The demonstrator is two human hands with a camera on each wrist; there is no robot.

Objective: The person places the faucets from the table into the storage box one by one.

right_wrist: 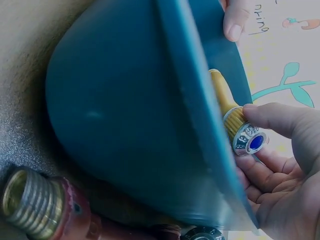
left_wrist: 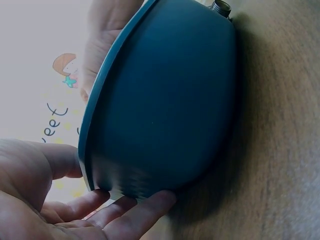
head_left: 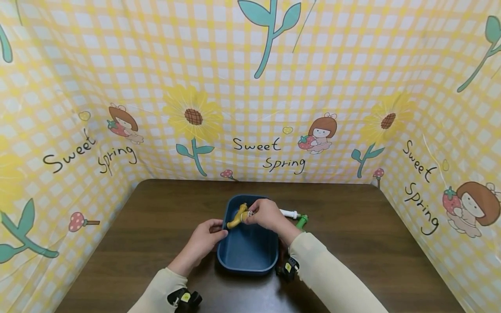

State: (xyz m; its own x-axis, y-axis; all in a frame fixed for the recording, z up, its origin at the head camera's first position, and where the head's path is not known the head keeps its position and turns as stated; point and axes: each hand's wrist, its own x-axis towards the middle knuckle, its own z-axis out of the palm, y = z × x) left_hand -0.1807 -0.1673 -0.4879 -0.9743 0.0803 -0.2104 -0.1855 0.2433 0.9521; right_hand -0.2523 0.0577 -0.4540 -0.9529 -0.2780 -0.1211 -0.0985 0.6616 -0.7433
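A deep blue plastic basin point(head_left: 250, 252) stands on the table. My left hand point(head_left: 200, 241) grips its left rim, thumb on the upper side and fingers against the outer wall, as the left wrist view shows. Over the basin's far left part, my right hand point(head_left: 266, 214) pinches a yellow tap point(head_left: 235, 218) between thumb and fingers. In the right wrist view the tap's ribbed collar and silver end with a blue centre point(right_wrist: 256, 143) show beside the thumb. The tap's far end lies close to the left rim; whether it touches is unclear.
Right of the basin lies a white and green tap point(head_left: 302, 221), partly behind my right forearm. A dark red tap with a threaded metal end point(right_wrist: 30, 202) lies close against the basin's right side. The brown wooden table point(head_left: 344, 261) meets a checked cloth backdrop point(head_left: 250, 95).
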